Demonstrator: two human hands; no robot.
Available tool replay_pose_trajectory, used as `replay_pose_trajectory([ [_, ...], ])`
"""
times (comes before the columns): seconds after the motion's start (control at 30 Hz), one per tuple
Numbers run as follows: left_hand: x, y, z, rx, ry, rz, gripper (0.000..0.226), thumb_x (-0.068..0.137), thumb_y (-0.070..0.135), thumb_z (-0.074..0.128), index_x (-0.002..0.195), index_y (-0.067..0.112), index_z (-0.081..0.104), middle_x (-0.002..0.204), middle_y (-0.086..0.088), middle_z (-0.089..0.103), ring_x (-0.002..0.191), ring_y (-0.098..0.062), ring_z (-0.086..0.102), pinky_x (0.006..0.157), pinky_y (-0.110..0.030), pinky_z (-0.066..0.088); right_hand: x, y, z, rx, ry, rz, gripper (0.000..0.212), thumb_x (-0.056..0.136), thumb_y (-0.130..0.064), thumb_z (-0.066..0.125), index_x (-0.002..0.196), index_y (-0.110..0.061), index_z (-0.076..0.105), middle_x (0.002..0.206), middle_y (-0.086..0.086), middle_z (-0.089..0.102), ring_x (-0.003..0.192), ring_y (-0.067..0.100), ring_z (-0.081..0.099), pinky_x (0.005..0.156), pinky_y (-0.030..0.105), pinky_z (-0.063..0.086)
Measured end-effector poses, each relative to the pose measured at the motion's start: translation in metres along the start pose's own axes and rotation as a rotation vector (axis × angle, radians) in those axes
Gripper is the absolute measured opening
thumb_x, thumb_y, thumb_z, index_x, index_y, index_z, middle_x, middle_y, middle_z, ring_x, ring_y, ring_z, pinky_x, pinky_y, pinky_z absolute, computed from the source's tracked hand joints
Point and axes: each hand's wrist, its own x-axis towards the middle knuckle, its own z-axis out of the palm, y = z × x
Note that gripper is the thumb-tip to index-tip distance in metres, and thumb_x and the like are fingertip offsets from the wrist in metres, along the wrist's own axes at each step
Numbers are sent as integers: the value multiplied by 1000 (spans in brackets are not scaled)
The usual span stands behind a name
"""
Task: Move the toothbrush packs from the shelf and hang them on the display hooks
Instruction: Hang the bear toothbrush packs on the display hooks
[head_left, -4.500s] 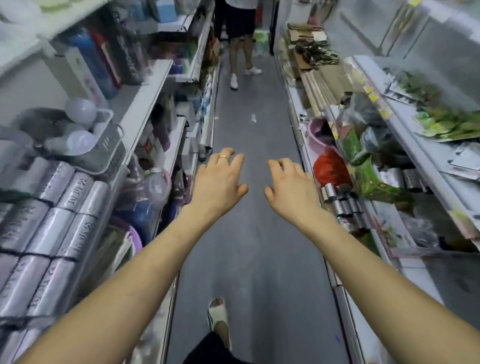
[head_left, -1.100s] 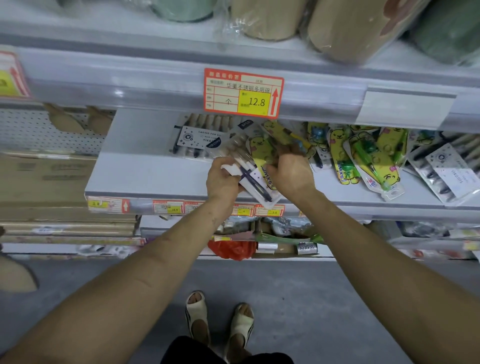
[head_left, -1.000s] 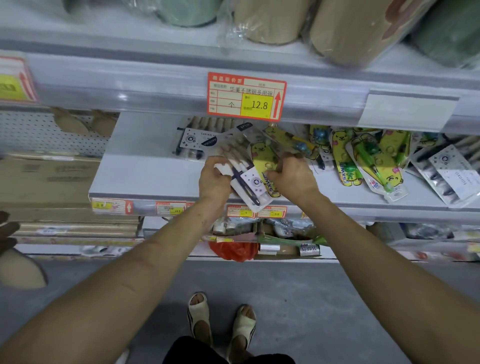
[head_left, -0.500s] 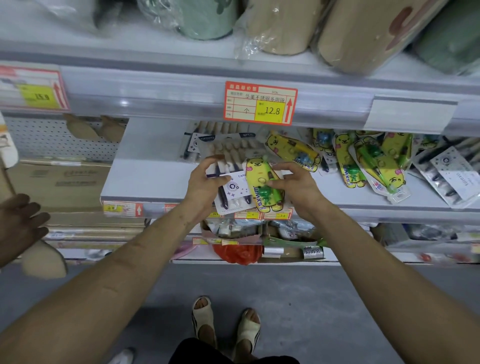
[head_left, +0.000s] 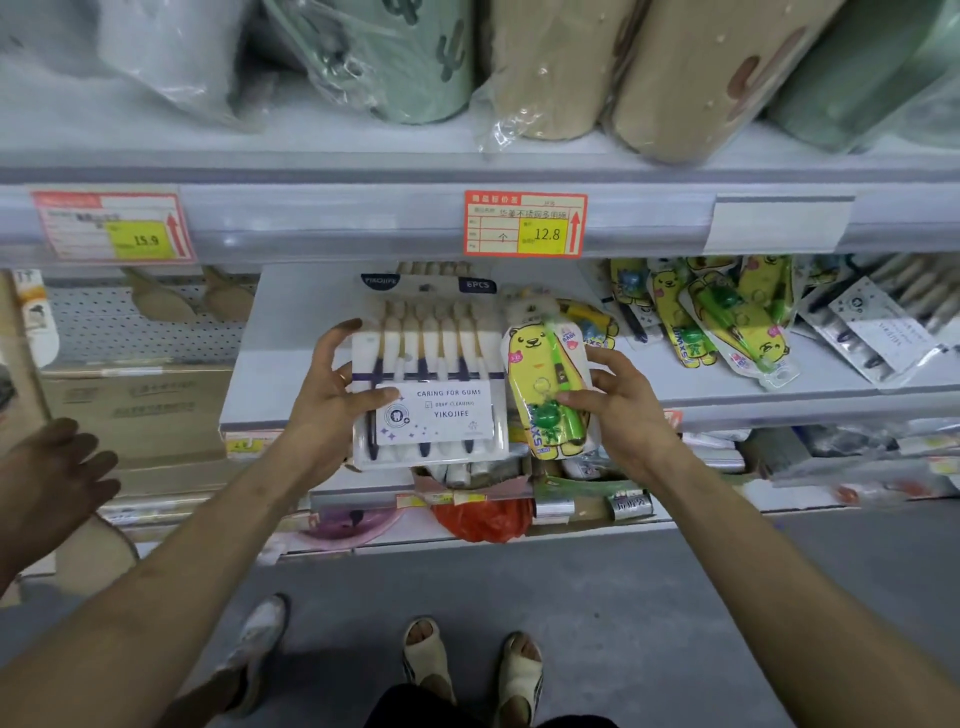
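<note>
In the head view, a six-brush pack (head_left: 436, 415) printed "6PCS", "CARING FOR GUMS", "DEEP CLEANING" and "YIKOJIFE" is gripped by the left hand (head_left: 332, 395), thumb across its front, just before the grey shelf (head_left: 291, 374). A yellow bear pack (head_left: 540, 379) is pinched by the right hand (head_left: 618, 400) beside it. Further packs (head_left: 727, 317) are seen lying on the shelf. Above, a price tag (head_left: 524, 223) marked "12.8" and a second tag (head_left: 111, 226) marked "15.9" are fixed; a grey floor (head_left: 623, 597) is seen below.

Dim, soft, wide-angle edge distortion

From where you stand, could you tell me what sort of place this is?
Probably a shop aisle: red price tags on the shelf edge, sealed toothbrush packs heaped on the shelf, wrapped rolls above.
</note>
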Motion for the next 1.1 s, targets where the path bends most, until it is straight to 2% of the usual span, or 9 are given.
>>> replay_pose_trajectory([
  [0.07, -1, 1, 6, -2, -33, -8, 90, 82, -18, 75, 146, 41, 48, 115, -12, 73, 106, -28, 75, 86, -47, 64, -12, 5, -7, 39, 52, -19, 57, 82, 16, 75, 129, -11, 58, 112, 16, 76, 101, 31, 75, 76, 43, 63],
  [0.13, -2, -3, 19, -23, -71, -41, 89, 84, -18, 73, 148, 36, 46, 117, -11, 76, 106, -30, 76, 85, -48, 64, -23, 7, -17, 84, 99, -45, 55, 81, 17, 75, 126, -10, 58, 114, 18, 75, 99, 32, 75, 79, 49, 63],
  [0.3, 3, -12, 62, 67, -204, -45, 62, 81, -17, 74, 133, 16, 64, 122, -13, 75, 119, -33, 70, 100, -46, 59, -51, 16, -51, 166, 223, -83, 45, 79, 19, 73, 112, -10, 63, 108, 13, 77, 106, 36, 74, 88, 55, 61],
  [0.4, 4, -20, 109, 77, -288, -63, 58, 82, -16, 74, 132, 13, 64, 125, -18, 73, 121, -39, 68, 104, -54, 54, -75, 18, -90, 216, 304, -96, 45, 81, 18, 73, 117, -6, 62, 113, 15, 76, 110, 36, 73, 91, 53, 61],
  [0.5, 0, -25, 170, 120, -372, -81, 57, 81, -15, 76, 131, 9, 64, 124, -19, 74, 119, -41, 69, 101, -53, 56, -100, 22, -142, 267, 406, -116, 46, 80, 19, 73, 118, -5, 64, 112, 12, 77, 107, 34, 74, 87, 48, 63],
  [0.57, -10, -33, 242, 135, -463, -88, 62, 75, -12, 80, 132, 9, 64, 124, -22, 73, 116, -39, 70, 100, -51, 57, -130, 25, -203, 300, 508, -137, 51, 79, 17, 75, 124, -3, 63, 117, 16, 76, 111, 37, 73, 92, 54, 62],
  [0.83, -55, -52, 447, 163, -703, -96, 54, 87, -16, 68, 136, 2, 60, 128, -27, 70, 110, -34, 72, 97, -49, 60, -208, 29, -363, 350, 734, -181, 43, 84, 14, 73, 120, -5, 63, 116, 13, 77, 110, 34, 74, 96, 53, 61],
  [0.97, -92, -71, 557, 163, -805, -136, 52, 86, -15, 67, 134, 4, 62, 129, -27, 70, 108, -34, 72, 96, -50, 61, -257, 35, -451, 364, 867, -175, 39, 87, 11, 72, 120, -8, 61, 112, 9, 78, 101, 33, 77, 78, 54, 64],
  [1.1, -118, -89, 661, 183, -940, -187, 51, 86, -16, 65, 132, 5, 63, 120, -23, 74, 100, -32, 76, 84, -48, 65, -292, 44, -532, 359, 997, -176, 35, 88, 4, 72, 117, -13, 60, 104, 1, 79, 95, 36, 77, 67, 62, 60],
])
